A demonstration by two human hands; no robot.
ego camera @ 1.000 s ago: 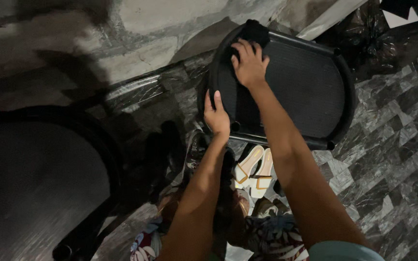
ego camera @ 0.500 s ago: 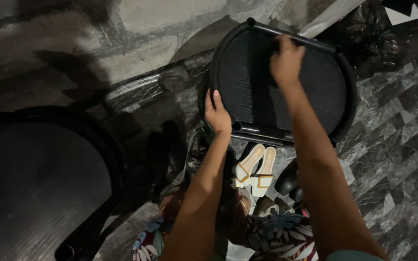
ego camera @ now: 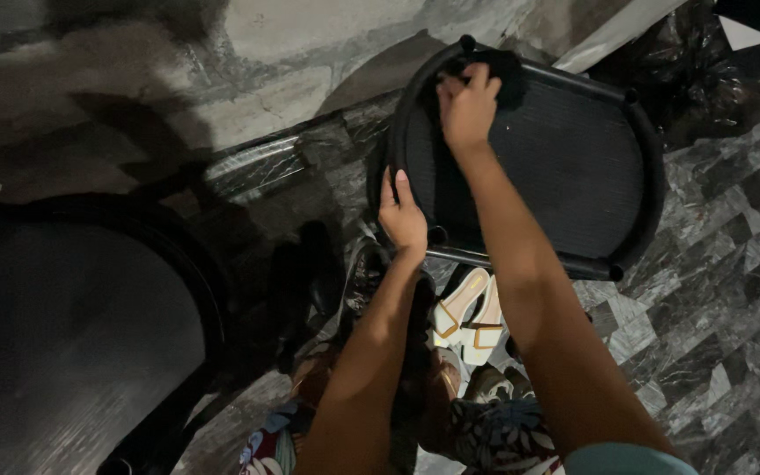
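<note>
The person is wiping the black chair seat on the tiled floor: the right hand presses a dark cloth at its far edge, grip closed on it, while the left hand steadies the near rim, so the next stroke likely needs that steadying hold kept.

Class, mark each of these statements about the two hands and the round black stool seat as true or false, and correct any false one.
1. The right hand presses a dark cloth on the round black seat. True.
2. The left hand rests flat in the seat's middle. False: it grips the seat's left rim.
3. White sandals lie on the floor below the seat. True.
4. The floor is plain wood. False: it is grey marbled tile.
</note>
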